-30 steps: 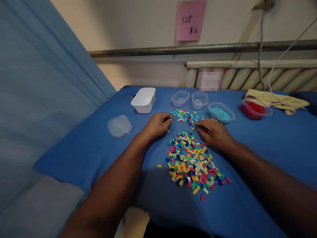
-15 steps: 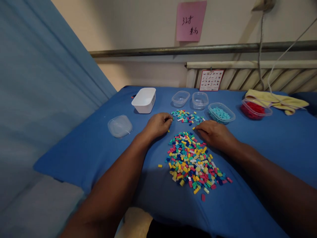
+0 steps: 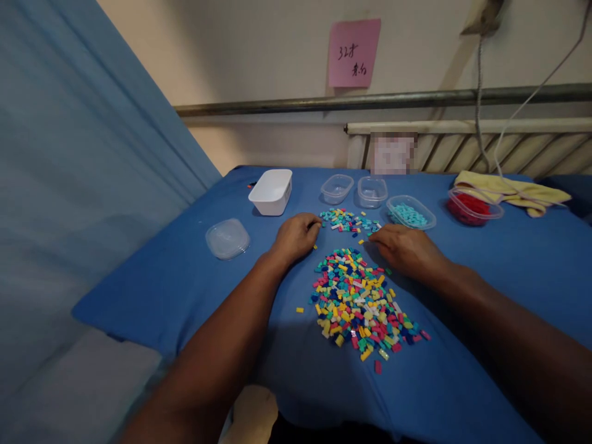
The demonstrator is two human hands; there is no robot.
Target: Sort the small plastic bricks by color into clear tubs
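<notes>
Small toy bricks in many colours lie in a large pile (image 3: 358,302) on the blue cloth, with a smaller group of bricks (image 3: 345,220) beyond it. My left hand (image 3: 298,236) rests at the left edge of the smaller group, fingers curled together; whatever they hold, if anything, is hidden. On the other side, my right hand (image 3: 404,248) has its fingertips pinched near the right end of that group. Anything within the pinch is too small to make out. A yellow brick (image 3: 361,242) lies just left of those fingertips, apart from them.
A clear tub of light-blue bricks (image 3: 407,216) stands behind my right hand, and a tub of red pieces (image 3: 472,206) farther right by a yellow cloth (image 3: 513,190). Two clear tubs (image 3: 337,190), a white container (image 3: 271,194) and a clear lid (image 3: 228,238) are also on the bed.
My right fingertips have drawn slightly right, away from the yellow brick they were touching. My left hand stays in nearly the same place. The view has tilted up a little.
</notes>
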